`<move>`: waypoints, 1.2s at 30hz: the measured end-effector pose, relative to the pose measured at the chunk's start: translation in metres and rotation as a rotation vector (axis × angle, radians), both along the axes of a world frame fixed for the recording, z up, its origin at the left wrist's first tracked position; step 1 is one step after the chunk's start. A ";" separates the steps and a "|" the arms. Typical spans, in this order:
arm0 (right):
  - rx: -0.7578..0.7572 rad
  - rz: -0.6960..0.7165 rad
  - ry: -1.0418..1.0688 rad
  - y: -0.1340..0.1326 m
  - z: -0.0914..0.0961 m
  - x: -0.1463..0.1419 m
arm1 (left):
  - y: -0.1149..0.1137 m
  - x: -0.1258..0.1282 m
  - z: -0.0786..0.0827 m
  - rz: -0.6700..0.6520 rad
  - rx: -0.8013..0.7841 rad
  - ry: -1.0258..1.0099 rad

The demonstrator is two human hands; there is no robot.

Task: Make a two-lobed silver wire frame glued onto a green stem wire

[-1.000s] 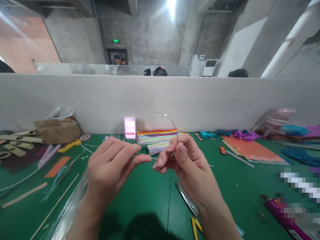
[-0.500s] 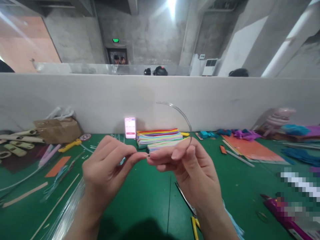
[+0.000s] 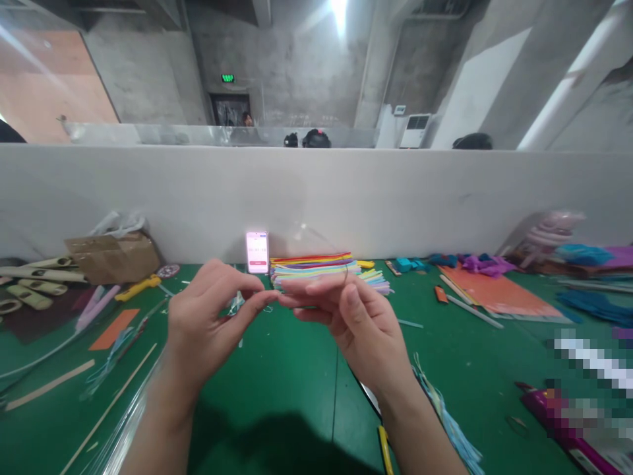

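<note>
My right hand (image 3: 363,323) holds a thin, bent clear-grey wire (image 3: 346,272) between thumb and fingers. The wire's upper part is blurred against the white partition. My left hand (image 3: 212,323) is closed in a pinch, thumb against forefinger, its tips meeting the right fingertips. Whatever sits in that pinch is too small to make out. Both hands are raised above the green table (image 3: 277,396). Behind them lies a stack of coloured fuzzy sticks (image 3: 316,262). Under my right forearm, a tool with a yellow handle (image 3: 384,448) is partly hidden.
A lit phone (image 3: 257,252) leans on the white partition (image 3: 198,198). To the left are a cardboard box (image 3: 113,258) and a bundle of clear strands (image 3: 131,415). Orange sheets (image 3: 504,297), a magenta object (image 3: 558,422) and light-blue strands (image 3: 448,422) lie to the right.
Both hands have lowered slightly, the right one also shifting left. The wire has swung down and left and now looks blurred. More of the coloured stack and light-blue strands shows.
</note>
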State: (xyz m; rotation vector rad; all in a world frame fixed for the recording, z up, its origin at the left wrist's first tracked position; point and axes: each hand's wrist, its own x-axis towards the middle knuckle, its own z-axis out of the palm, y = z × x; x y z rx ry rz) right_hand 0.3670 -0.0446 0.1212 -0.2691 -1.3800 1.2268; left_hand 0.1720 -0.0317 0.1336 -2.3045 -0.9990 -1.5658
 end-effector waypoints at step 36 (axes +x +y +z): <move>-0.232 -0.314 0.264 0.039 -0.029 -0.017 | 0.031 0.035 -0.032 0.211 -0.190 -0.127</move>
